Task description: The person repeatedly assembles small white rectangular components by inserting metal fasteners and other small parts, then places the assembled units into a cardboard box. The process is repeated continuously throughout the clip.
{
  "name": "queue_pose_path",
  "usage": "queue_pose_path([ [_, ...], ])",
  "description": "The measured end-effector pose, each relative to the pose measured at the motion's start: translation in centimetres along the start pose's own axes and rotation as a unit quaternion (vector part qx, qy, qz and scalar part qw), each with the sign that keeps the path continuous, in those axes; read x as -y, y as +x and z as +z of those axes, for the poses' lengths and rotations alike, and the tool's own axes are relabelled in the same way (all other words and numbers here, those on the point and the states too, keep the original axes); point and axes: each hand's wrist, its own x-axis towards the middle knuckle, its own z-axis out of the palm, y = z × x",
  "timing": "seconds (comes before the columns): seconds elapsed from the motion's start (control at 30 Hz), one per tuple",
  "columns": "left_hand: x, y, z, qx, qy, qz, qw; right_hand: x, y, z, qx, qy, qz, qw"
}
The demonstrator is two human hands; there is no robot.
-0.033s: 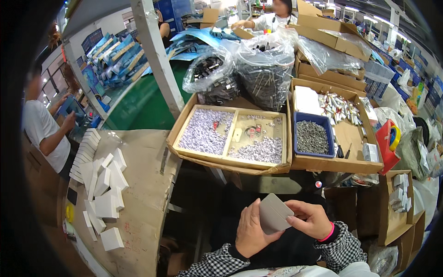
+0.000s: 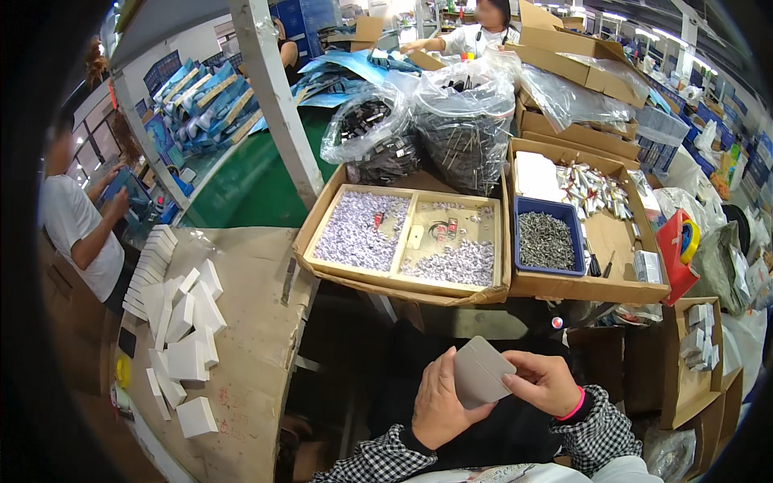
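Observation:
Over my lap I hold a flat, light-grey case (image 2: pixel 481 374) with rounded corners and a thin line running across its face. My left hand (image 2: pixel 439 402) grips its left side, fingers along the edge and thumb below its lower corner. Thumb and fingertips of my right hand (image 2: pixel 549 385) pinch the case's right edge; a pink band circles that wrist. Straight ahead lies a wooden tray (image 2: pixel 396 256) with two compartments of small, pale, shiny parts. Right of it, a blue bin (image 2: pixel 551 271) holds many small dark metal parts.
White boxes (image 2: pixel 187 360) lie loosely on the cardboard-covered table (image 2: pixel 250 354) at left, with a row behind. Clear bags (image 2: pixel 465 121) of dark parts stand beyond the tray. A metal post (image 2: pixel 278 101) rises at left. Two co-workers (image 2: pixel 76 217) (image 2: pixel 483 36) are nearby.
My hands and the case keep the same hold. The left co-worker's hand and the blue thing in it have shifted slightly. The whole view has moved by a tiny amount.

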Motion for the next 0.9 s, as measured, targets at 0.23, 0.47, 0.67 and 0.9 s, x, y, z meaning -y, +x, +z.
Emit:
queue_pose_path([
  [0.23, 0.4, -0.5, -0.1, 0.008, 0.059, 0.026, 0.998, -0.3, 0.2, -0.1, -0.001, -0.12, -0.014, 0.993],
  [0.47, 0.5, -0.3, 0.4, 0.009, 0.078, 0.039, 0.996, 0.1, 0.6, -0.6, 0.006, -0.176, -0.002, 0.984],
  [0.67, -0.6, -0.7, 0.0, 0.065, -0.105, -0.113, 0.986, -1.1, 0.5, -1.5, 0.085, 0.072, 0.065, 0.992],
  [0.9, -0.2, -1.1, 1.5, 0.015, -0.12, -0.136, 0.983, -3.1, -1.7, 0.2, 0.066, 0.152, 0.065, 0.984],
])
